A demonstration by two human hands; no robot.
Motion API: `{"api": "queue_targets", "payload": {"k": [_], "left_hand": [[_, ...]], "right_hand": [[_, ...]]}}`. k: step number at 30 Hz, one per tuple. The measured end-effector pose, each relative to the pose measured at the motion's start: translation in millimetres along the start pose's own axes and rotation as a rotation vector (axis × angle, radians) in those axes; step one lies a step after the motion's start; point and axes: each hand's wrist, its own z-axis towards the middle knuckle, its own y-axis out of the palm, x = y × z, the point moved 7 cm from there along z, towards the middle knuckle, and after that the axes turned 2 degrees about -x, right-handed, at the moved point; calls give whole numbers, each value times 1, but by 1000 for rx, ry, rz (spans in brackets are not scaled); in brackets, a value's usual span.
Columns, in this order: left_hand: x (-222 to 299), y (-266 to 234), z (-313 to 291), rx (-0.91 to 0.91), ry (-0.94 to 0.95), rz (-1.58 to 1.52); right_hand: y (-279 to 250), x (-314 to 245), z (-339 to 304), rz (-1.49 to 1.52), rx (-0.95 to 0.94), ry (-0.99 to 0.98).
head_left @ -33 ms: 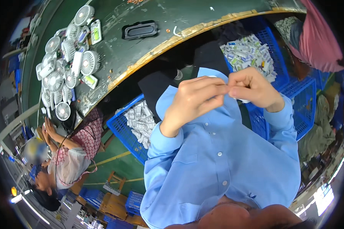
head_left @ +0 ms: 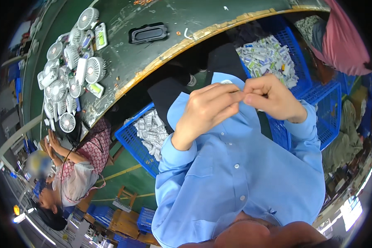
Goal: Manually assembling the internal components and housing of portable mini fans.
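Note:
My left hand [head_left: 208,108] is raised in front of my shirt, its fingers bent together around a small white part [head_left: 226,82]. Only an edge of that part shows above the knuckles; its kind is hidden. Touching the left fingertips, my right hand [head_left: 270,97] is closed, with thumb and forefinger pinched. What lies in that pinch is too small or too covered to make out. Below and beyond both hands are my lap and two blue crates, one with white pieces [head_left: 149,133] at the left, one with white and green pieces [head_left: 268,60] at the right.
On the green workbench [head_left: 161,53], a pile of small white fans [head_left: 58,89] stands at the left and a black tray [head_left: 149,33] near the edge. A co-worker [head_left: 80,173] sits at the far left. Another blue crate [head_left: 328,118] stands at the right.
The whole view has shifted slightly. Both hands stay together in front of my shirt, and a bit more of the white part shows above my left fingers.

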Motion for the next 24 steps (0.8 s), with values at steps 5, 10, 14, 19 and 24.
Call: {"api": "queue_targets", "payload": {"k": [5, 10, 14, 19, 24], "left_hand": [[29, -1, -6, 148, 196, 117], [5, -39, -31, 356, 127, -73], [-10, -51, -42, 492, 16, -584], [-32, -59, -45, 662, -27, -933], [-59, -62, -27, 692, -70, -1350]], "right_hand": [[15, -42, -31, -520, 231, -524], [-46, -21, -52, 121, 311, -262], [-99, 14, -48, -49, 258, -101], [-143, 167, -24, -1203, 593, 245], [-35, 68, 3, -453, 491, -297]]}}
